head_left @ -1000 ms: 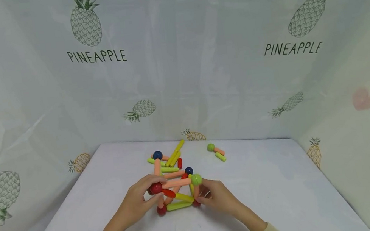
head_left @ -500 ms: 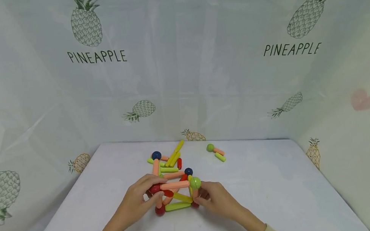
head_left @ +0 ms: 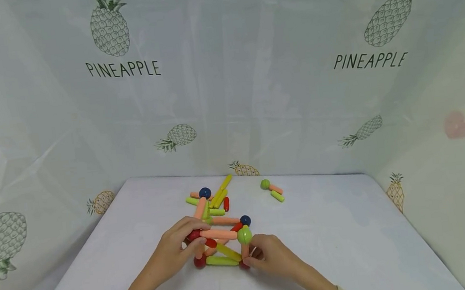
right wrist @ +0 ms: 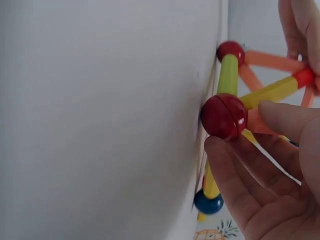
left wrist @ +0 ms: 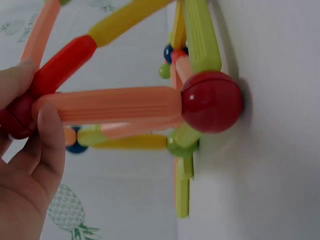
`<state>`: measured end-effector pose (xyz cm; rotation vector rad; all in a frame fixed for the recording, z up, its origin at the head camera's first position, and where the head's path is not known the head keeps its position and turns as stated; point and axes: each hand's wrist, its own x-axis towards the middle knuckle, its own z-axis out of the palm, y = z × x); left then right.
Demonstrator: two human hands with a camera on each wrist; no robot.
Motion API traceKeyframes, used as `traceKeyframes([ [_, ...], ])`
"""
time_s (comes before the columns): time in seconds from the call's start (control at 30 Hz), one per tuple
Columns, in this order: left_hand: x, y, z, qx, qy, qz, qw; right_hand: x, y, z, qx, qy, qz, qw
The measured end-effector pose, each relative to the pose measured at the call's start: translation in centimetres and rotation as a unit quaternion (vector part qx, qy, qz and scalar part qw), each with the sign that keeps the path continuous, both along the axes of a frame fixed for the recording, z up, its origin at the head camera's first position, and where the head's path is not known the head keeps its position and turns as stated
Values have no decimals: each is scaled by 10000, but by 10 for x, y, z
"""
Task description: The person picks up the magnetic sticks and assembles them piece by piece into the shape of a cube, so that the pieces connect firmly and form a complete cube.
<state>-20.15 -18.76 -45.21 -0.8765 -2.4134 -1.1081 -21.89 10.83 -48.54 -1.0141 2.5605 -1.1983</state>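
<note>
I've got one open frame of coloured sticks [head_left: 219, 234] and balls on the table [head_left: 333, 238]. Near face: salmon bar on top from a red ball [head_left: 194, 236] to a lime ball [head_left: 244, 235], salmon uprights each side, lime bar [head_left: 223, 261] below between two more red balls [head_left: 200, 262], red-and-yellow diagonal [head_left: 229, 251] across. Another salmon stick [head_left: 200, 208] runs back to a blue ball [head_left: 205, 193].
</note>
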Motion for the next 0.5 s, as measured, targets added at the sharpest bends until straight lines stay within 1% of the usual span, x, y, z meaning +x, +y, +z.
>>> traceKeyframes([
  [0.1, -4, -5, 0, -121, 40, -278, 9995, 13, -3, -1, -59, -94, 41, 9999],
  [0.2, -10, -10, 3, -292, 115, -548, 9980, 24, -8, -2, -115, -133, -2, 9998],
  [0.3, -16, -14, 4, -462, 177, -715, 9962, 31, -14, 0, -173, -164, -83, 9997],
  [0.4, -25, -17, 4, -572, 198, -736, 9954, 34, -22, 1, -190, -169, -162, 9995],
  [0.5, -34, -20, 4, -606, 176, -659, 9958, 34, -32, 1, -147, -66, -199, 9997],
])
